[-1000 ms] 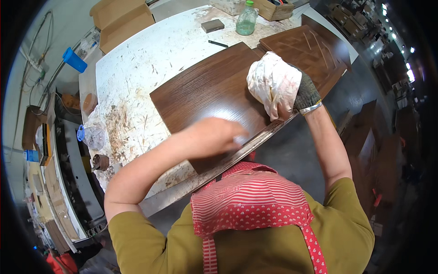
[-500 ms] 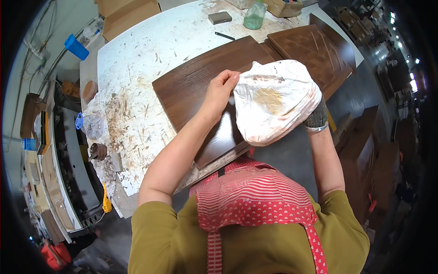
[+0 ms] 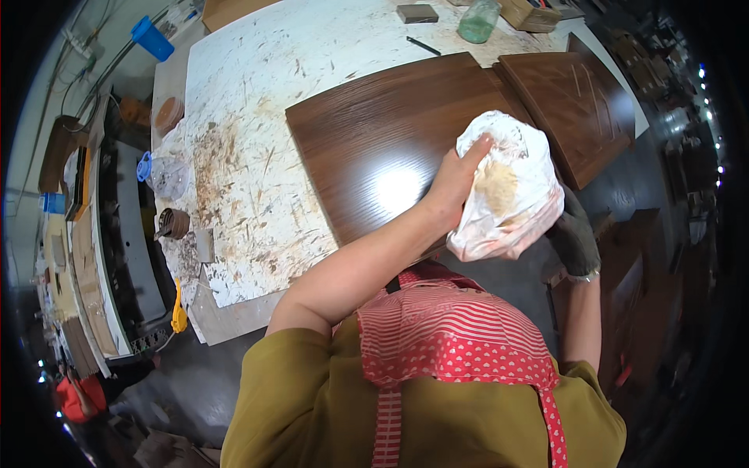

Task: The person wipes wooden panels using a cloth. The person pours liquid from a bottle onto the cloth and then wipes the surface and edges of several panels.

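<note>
A crumpled white cloth (image 3: 511, 203) with a brownish-yellow stain is held up in front of my apron. My bare left hand (image 3: 460, 179) grips its left side, with the thumb pressed on top and the fingers underneath. My right hand (image 3: 576, 234), in a dark grey glove, is at the cloth's right edge; its fingertips are partly hidden behind the cloth. Beneath and beyond my left arm, a dark brown wood-grain panel (image 3: 367, 132) lies on the table, a bright light reflected on its surface.
A second brown panel (image 3: 573, 109) with a carved pattern lies at the right. The stained white worktable (image 3: 250, 78) holds a grey block (image 3: 417, 13), a greenish glass jar (image 3: 478, 21), a black pen-like tool (image 3: 423, 46), a clear plastic bottle (image 3: 168, 176) and a dark-stained cup (image 3: 173, 224).
The cloth has moved right and been bunched smaller. My left hand has shifted from pinching its edge to gripping it with the thumb on top. More of my gloved right hand now shows.
</note>
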`<state>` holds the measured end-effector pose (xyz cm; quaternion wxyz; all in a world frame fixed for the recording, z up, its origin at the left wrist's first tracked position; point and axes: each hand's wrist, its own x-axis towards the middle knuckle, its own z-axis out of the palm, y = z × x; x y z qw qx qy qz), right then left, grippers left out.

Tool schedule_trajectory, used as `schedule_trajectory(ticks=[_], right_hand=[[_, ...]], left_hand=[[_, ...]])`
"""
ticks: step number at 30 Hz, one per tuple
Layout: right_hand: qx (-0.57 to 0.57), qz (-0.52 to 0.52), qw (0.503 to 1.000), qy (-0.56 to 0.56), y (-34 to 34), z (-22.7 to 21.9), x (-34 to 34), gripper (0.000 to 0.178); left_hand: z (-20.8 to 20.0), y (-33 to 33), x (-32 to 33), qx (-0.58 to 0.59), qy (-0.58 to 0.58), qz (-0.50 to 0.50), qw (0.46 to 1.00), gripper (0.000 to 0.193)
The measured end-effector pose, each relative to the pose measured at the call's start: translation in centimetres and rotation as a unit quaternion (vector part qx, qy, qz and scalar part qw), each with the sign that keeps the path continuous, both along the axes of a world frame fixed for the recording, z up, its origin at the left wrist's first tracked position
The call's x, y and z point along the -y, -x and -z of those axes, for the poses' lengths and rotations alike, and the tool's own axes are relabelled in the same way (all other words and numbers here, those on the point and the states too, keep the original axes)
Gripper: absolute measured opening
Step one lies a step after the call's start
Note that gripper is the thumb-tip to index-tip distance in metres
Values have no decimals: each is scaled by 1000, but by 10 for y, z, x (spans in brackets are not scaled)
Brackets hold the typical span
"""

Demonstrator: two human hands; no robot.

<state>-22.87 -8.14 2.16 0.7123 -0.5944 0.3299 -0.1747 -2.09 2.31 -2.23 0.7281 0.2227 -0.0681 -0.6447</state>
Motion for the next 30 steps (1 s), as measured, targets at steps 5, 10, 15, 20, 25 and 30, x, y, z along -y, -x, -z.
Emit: schedule_trajectory(ticks=[5, 10, 15, 20, 25, 30], right_hand=[[-21, 63, 975, 214, 30, 14, -5, 70], [43, 32, 994, 100, 53, 99, -11, 53], [107, 49, 993, -7, 3, 49, 28, 34], [-201, 21, 829, 521, -80, 21, 109, 44], [-102, -197, 627, 747, -184, 91, -2, 39], [237, -212, 878, 357, -167, 105, -97, 33]], left_hand=[[-11, 36, 20, 3, 13, -19, 1000, 45], [-15, 64, 25, 23, 4, 60, 998, 48], [-29, -29, 2, 408, 69, 102, 904, 41], [40, -188, -54, 877, -283, -155, 356, 47], [82, -207, -71, 876, -386, -119, 264, 53], [88, -208, -72, 887, -365, -130, 253, 52]])
